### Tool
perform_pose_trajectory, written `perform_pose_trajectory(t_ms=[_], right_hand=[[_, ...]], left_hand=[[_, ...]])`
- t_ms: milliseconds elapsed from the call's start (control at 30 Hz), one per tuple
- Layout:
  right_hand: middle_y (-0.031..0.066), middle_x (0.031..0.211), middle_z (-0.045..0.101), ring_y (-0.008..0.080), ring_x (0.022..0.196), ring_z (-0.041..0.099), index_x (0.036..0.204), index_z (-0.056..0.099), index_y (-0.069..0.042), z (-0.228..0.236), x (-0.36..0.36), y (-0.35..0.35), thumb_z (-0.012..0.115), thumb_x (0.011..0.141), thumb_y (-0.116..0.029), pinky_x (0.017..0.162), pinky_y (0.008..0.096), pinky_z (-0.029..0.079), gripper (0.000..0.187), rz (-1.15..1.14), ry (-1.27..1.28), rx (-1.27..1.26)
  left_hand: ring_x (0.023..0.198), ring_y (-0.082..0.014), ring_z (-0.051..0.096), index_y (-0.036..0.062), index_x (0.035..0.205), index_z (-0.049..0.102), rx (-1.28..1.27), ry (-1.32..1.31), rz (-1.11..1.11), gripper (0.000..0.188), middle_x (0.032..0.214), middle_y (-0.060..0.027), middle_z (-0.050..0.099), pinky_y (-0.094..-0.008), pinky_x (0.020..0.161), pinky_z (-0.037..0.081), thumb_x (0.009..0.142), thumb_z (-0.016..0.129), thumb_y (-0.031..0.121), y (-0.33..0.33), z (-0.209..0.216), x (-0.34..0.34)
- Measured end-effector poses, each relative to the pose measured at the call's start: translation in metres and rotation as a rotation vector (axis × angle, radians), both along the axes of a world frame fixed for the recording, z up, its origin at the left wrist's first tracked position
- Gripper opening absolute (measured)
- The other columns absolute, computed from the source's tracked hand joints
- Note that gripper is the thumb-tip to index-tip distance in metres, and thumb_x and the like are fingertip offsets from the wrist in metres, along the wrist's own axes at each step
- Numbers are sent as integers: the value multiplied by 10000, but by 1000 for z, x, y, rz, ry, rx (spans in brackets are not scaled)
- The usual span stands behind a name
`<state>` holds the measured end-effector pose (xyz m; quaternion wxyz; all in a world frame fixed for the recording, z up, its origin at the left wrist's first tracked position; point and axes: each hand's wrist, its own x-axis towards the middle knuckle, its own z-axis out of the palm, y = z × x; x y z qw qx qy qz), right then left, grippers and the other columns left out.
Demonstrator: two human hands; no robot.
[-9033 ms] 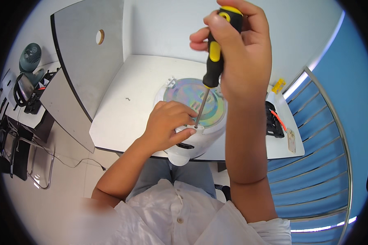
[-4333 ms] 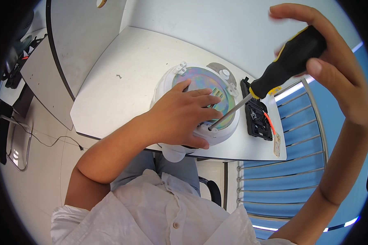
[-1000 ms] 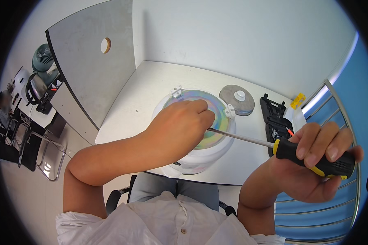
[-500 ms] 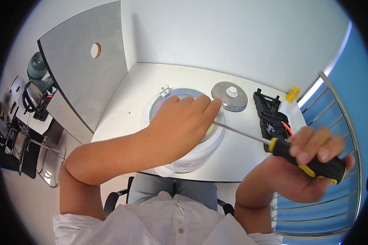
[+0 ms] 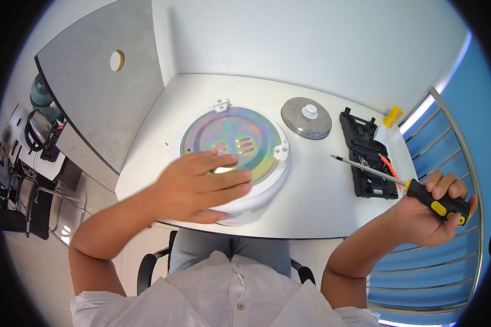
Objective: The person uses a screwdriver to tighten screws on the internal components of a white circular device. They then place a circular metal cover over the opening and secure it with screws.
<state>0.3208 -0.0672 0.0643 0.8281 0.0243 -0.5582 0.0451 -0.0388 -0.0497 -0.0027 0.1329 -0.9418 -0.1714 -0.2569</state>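
A round white appliance [image 5: 276, 191], perhaps an upturned electric cooker, stands near the table's front edge. Its top face is a rainbow-tinted metal plate [image 5: 223, 122] with slots, and small white brackets [image 5: 280, 151] sit at its rim. Over the near left part of this plate lies my left hand [image 5: 202, 182], fingers spread, holding nothing. Off to the right, beyond the table edge, my right hand [image 5: 428, 226] is closed round the black-and-yellow handle of a screwdriver [image 5: 376, 172]. Its shaft points left over the table, apart from the appliance.
Behind and right of the appliance lies a metal lid [image 5: 297, 122] with a white knob. Farther right is an open black tool case [image 5: 363, 150], with a small yellow thing [image 5: 393, 116] behind it. A metal railing [image 5: 447, 122] borders the right; a grey partition [image 5: 103, 98] stands left.
My left hand has drawn back from the plate's right edge to its near left part and spread. The right hand has moved right with the screwdriver, whose tip has left the appliance.
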Motion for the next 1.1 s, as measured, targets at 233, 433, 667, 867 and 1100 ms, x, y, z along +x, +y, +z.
perform_pose_trajectory(t_ms=[233,433,667,867,1100], right_hand=[[122,850,491,189,646,483,1131,485,-37,-2,13,2,526,807,-246,533,311,358,388,78,18,-46],[121,836,488,189,629,488,1099,504,-30,3,2,12,516,788,-244,524,308,355,378,135,25,-66],[130,840,486,183,609,484,1108,475,-30,-6,1,29,505,786,-249,516,303,357,390,135,17,-104],[126,825,471,175,607,478,1089,458,-13,-14,13,40,483,795,-246,524,297,356,376,231,48,-155],[118,872,477,157,584,448,1139,436,40,-10,8,60,455,832,-228,525,292,361,408,442,-25,-304]], left_hand=[[1250,-340,447,240,1120,636,-11,-6,-45,348,1349,-89,489,-536,1072,223,936,417,438,9,-3,-64],[1270,-415,397,95,1276,507,-233,-140,380,620,1334,-159,480,-544,1062,204,785,631,453,-32,22,12],[1203,-326,482,98,1248,539,-300,-74,493,734,1271,-98,536,-487,977,366,603,768,363,-29,14,37],[1151,-321,525,105,1138,625,-349,-123,484,523,1240,-93,560,-452,930,393,693,718,365,-27,16,30],[1077,-323,545,84,1090,638,-416,-190,432,338,1262,-169,524,-421,862,397,773,638,202,-20,16,25]])
